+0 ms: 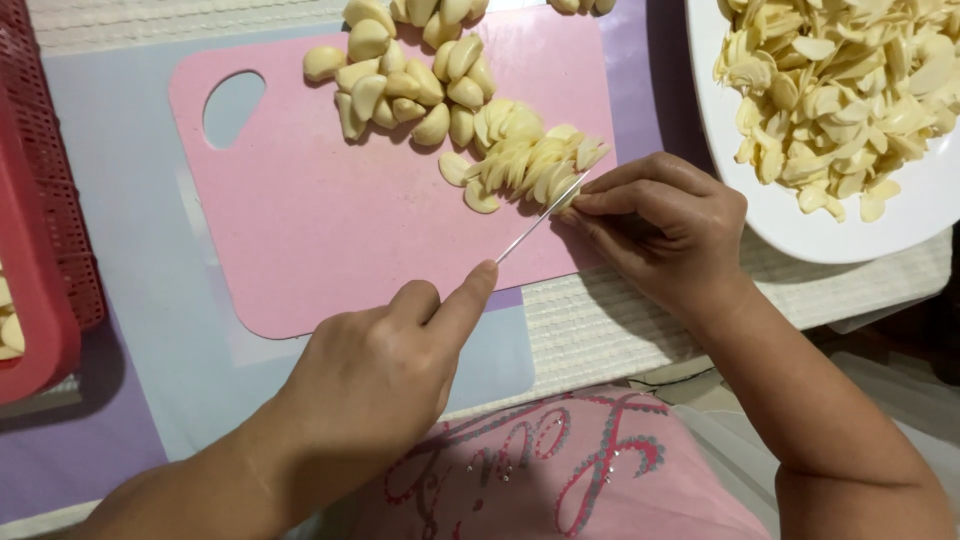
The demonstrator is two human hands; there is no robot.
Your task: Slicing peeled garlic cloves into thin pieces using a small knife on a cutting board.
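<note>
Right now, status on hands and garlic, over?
Left hand grips knife, slicing. Right hand pins garlic clove on pink board. Nothing blocking.

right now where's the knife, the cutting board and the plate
knife [535,226], head view, middle of the blade
cutting board [320,230], head view, bare pink middle
plate [900,225], head view, bare white rim near the right hand [665,225]

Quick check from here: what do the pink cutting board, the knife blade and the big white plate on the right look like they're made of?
Pink cutting board: likely plastic, matte and evenly coloured, with a moulded oval handle hole. Thin knife blade, held in the left hand: looks like metal, pale with a bright glint. White plate holding sliced garlic: probably glazed ceramic or melamine, with a smooth rim; which one is unclear.
</note>
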